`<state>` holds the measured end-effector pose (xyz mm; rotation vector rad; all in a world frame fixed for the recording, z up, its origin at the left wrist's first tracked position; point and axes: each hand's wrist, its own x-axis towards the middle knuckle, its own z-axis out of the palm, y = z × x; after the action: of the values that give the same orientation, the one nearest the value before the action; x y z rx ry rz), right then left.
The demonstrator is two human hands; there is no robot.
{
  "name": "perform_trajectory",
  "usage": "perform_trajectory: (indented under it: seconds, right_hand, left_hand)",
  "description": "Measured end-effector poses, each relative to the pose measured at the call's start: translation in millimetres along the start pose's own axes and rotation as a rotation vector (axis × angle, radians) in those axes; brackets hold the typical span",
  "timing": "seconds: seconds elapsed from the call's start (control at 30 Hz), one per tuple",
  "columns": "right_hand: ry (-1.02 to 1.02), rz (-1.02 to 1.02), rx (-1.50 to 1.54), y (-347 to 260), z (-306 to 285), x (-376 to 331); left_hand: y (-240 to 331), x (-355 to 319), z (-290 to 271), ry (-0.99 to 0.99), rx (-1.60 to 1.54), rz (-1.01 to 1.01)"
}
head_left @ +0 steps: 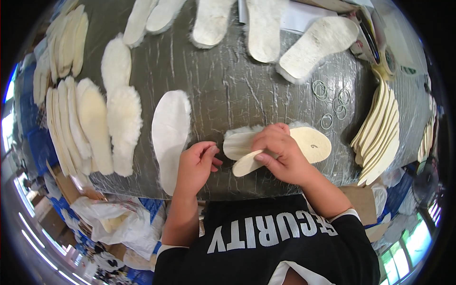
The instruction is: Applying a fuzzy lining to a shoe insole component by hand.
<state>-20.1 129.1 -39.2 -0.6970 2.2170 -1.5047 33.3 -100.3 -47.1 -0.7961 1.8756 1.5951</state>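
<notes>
My right hand (282,154) pinches the bent tan layer (245,165), my left hand (195,164) is loosely parted, empty; uneven pressure could crease or skew it.

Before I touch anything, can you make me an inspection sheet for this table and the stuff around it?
Surface: dark table, shiny and wrinkled on top.
Job's things: a white insole lies flat by the left hand; fluffy insole further left; fanned stack of insoles at the right.
Clutter: loose rubber bands near the stack; tape roll at the far right.
Hands: left loosely curled, nothing seen in it; right hand pinches a cream insole.
Cables: nothing seen.
Surroundings: white plastic bag beyond the table's near edge.
</notes>
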Motion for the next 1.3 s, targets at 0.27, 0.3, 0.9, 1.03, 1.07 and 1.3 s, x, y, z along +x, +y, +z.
perform_trajectory:
  seconds: [0.27,0.3,0.9,1.03,1.07,1.3]
  right_hand:
    - [-0.016,0.036,0.108,3.0,-1.3,-2.2]
    - [0.008,0.063,0.110,3.1,-1.4,-3.3]
    - [0.119,0.347,0.415,10.9,4.3,-20.3]
    - [0.112,0.347,0.432,9.0,3.6,-21.3]
    - [0.114,0.344,0.416,9.5,4.0,-22.0]
    - [0.126,0.333,0.342,6.4,5.3,-22.8]
  left_hand:
    - [-11.1,16.3,14.4,-0.080,-0.044,0.098]
    - [-11.2,16.1,14.6,-0.077,-0.055,0.100]
    - [11.4,-11.9,23.4,-0.294,-0.372,0.291]
    - [10.2,-13.4,24.9,-0.298,-0.393,0.299]
    - [10.1,-13.5,24.9,-0.298,-0.371,0.319]
    - [9.6,-16.6,27.9,-0.280,-0.354,0.347]
